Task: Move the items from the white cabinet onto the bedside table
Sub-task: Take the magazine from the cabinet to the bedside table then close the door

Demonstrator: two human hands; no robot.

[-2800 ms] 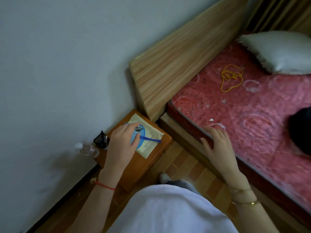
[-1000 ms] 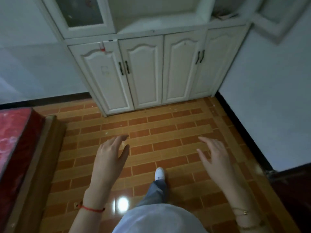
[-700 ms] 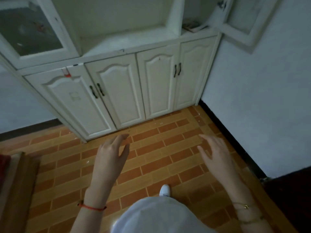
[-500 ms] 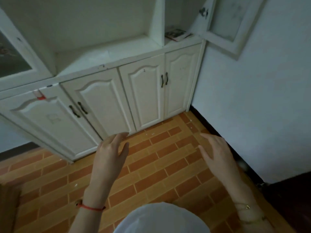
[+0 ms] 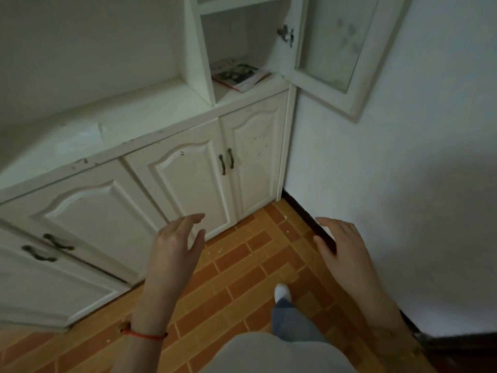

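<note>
The white cabinet (image 5: 150,122) stands ahead against the wall, its lower doors closed. In its right-hand compartment a stack of magazines (image 5: 239,74) lies flat on the shelf, behind an open glass door (image 5: 328,49). My left hand (image 5: 174,243) hovers in front of the lower doors with fingers relaxed and spread, holding nothing. My right hand (image 5: 341,246) floats at the same height near the right wall, fingers straight, also holding nothing. Both hands are well below the magazines. The bedside table is out of view.
The open glass door juts out toward the right wall (image 5: 403,184) at head height. Orange brick-pattern floor (image 5: 242,278) lies between me and the cabinet. My foot (image 5: 281,290) is forward on the floor. A dark edge (image 5: 457,345) sits at lower right.
Earlier my left hand rested on items on the bedside table beside the bed. I have since turned and come closer to the cabinet's right end; both hands stay raised and hold nothing.
</note>
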